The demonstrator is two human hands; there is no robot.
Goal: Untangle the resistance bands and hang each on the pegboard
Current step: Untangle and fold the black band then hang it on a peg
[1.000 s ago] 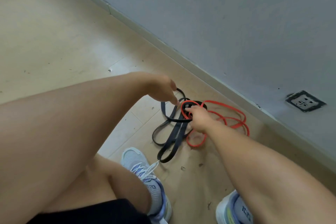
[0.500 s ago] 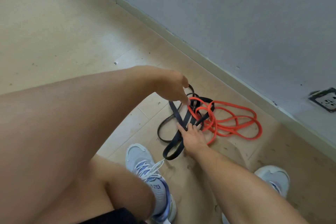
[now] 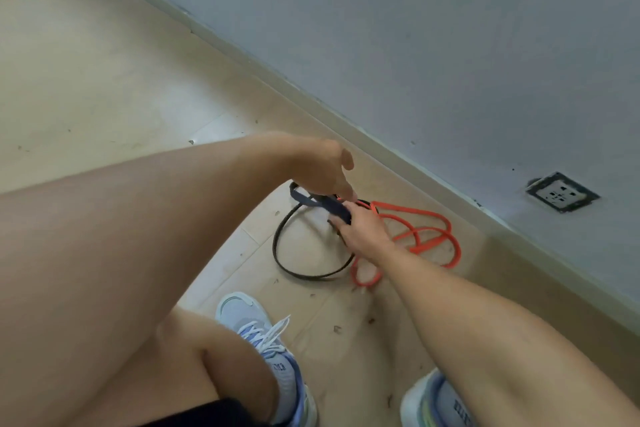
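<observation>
A tangle of resistance bands lies on the floor near the wall. The navy band [image 3: 322, 206] is lifted and stretched between both hands. My left hand [image 3: 325, 170] pinches its upper end from above. My right hand [image 3: 363, 232] grips its other end just below and to the right. A thin black band [image 3: 280, 260] curves in a loop on the floor under my hands. The orange band [image 3: 426, 236] lies in several coils to the right, partly under my right hand. No pegboard is in view.
A grey wall with a skirting board [image 3: 381, 146] runs diagonally behind the bands, with a wall socket [image 3: 561, 192] low on the right. My left shoe [image 3: 263, 340] and right shoe [image 3: 436, 402] stand on the beige floor just below the bands.
The navy band has come up off the floor and is bunched between my hands. My right hand closed on it and moved up toward the left hand. The black loop is left alone on the floor.
</observation>
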